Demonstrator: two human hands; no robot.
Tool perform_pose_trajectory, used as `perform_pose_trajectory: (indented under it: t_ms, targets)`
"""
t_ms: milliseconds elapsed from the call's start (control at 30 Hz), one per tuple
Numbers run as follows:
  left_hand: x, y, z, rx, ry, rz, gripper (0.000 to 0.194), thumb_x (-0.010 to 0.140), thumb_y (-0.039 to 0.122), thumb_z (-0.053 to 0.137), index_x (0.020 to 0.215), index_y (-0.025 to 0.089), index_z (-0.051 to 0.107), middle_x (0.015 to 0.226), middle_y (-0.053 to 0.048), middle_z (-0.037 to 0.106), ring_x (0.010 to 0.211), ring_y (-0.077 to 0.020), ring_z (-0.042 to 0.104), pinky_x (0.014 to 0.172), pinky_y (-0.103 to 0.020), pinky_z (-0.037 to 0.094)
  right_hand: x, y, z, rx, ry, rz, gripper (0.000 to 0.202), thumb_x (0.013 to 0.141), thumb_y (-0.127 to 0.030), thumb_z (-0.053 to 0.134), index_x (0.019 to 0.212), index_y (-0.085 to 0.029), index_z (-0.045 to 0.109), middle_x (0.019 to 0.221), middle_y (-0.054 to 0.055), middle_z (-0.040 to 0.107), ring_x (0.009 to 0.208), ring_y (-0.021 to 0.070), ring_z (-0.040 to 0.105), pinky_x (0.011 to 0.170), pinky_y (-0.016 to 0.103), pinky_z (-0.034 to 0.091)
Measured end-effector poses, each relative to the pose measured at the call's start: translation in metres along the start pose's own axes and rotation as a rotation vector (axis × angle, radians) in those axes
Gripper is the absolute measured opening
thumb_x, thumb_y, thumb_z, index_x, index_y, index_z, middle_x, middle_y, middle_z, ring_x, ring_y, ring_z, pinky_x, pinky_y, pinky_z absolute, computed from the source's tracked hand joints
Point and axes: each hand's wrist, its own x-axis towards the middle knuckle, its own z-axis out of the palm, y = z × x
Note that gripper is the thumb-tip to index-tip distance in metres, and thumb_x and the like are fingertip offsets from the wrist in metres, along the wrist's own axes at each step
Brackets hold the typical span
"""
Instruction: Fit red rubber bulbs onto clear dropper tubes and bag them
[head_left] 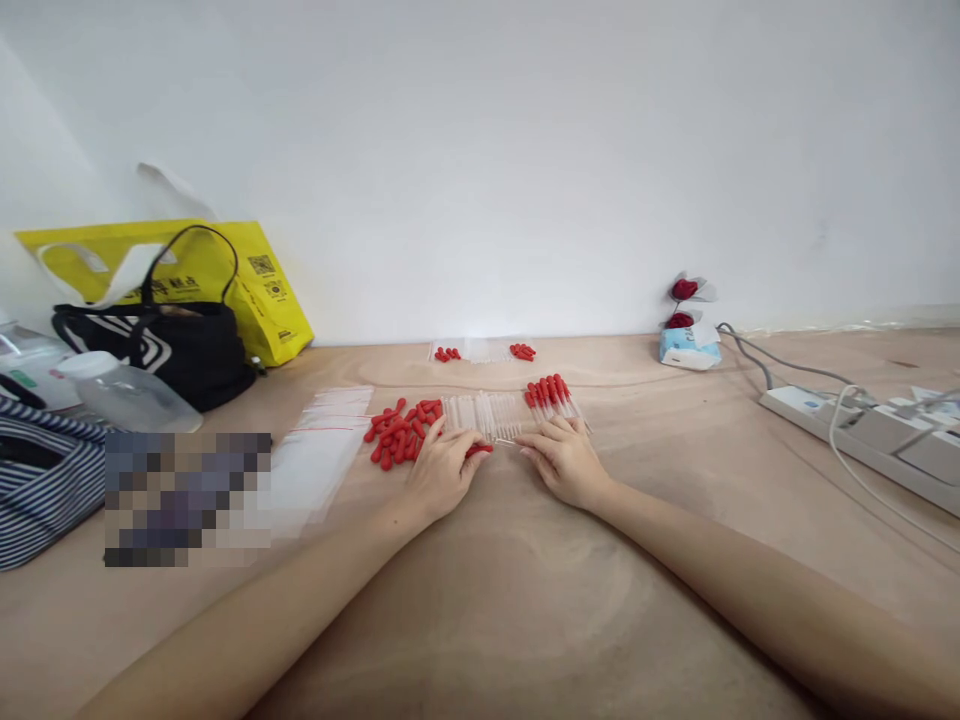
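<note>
Our forearms (pixel 697 550) run out of view at the near edge; mid worktop (pixel 517 580), our left hand (pixel 444 465) pinches a partly hidden red bulb (pixel 481 450), our right hand (pixel 566 462) a slim, indistinct tube (pixel 505 441).

Passable on right tabletop (pixel 697 440)
Blocked leftward by red bulbs (pixel 390 430) and plastic bags (pixel 319 460), farther right by power strip (pixel 868 448).

Toward eight o'clock, coarse squares blur an object (pixel 187 500) beyond recognition. The picture's edge crops the striped bag (pixel 52 490) at nine and the power strip (pixel 847 435) at three. Toward six, the left hand (pixel 446 468) partly hides a red bulb (pixel 480 450); whether the thin tube (pixel 505 441) enters it is too small to tell.
</note>
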Motion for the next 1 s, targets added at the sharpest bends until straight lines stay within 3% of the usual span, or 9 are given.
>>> perform_pose_trajectory:
  t_ms: [267,600,800,1000]
  targets:
    - [-0.0004,-0.0002,0.0014,0.034,0.053,0.031,0.020,0.087,0.025,0.039,0.092,0.021,0.058,0.091,-0.002,0.067,0.087,-0.0162,0.059,0.102,-0.046,0.016,0.0006,-0.0075,-0.0012,-0.027,-0.009,-0.075,0.020,0.085,-0.024,0.043,0.090,-0.019,0.062,0.079,0.004,0.061,0.079,0.0149,0.049,0.075,0.032,0.024]
    - [-0.0039,0.0030,0.0020,-0.006,0.126,0.056,0.017,0.086,0.024,0.043,0.082,0.020,0.059,0.080,0.000,0.068,0.078,-0.0149,0.060,0.099,-0.044,0.020,0.0007,-0.0094,-0.0022,-0.023,-0.016,-0.245,0.020,0.084,-0.020,0.040,0.087,-0.018,0.059,0.074,0.003,0.061,0.074,0.0137,0.050,0.080,0.034,0.024]
    - [-0.0057,0.0048,0.0013,-0.009,0.091,0.168,0.017,0.085,0.020,0.042,0.081,0.020,0.058,0.078,0.001,0.067,0.080,-0.0140,0.060,0.100,-0.044,0.018,0.0032,-0.0062,-0.0076,-0.100,-0.010,-0.357,0.026,0.085,-0.015,0.034,0.083,-0.016,0.060,0.066,0.002,0.056,0.069,0.0130,0.045,0.082,0.035,0.023]
    - [-0.0044,0.0063,0.0021,0.006,0.085,0.207,0.016,0.085,0.018,0.041,0.081,0.019,0.057,0.078,0.000,0.067,0.080,-0.0143,0.060,0.100,-0.045,0.014,0.0070,-0.0073,-0.0037,-0.112,-0.008,-0.347,0.025,0.085,-0.015,0.034,0.080,-0.016,0.059,0.067,0.003,0.055,0.071,0.0139,0.043,0.080,0.034,0.023]
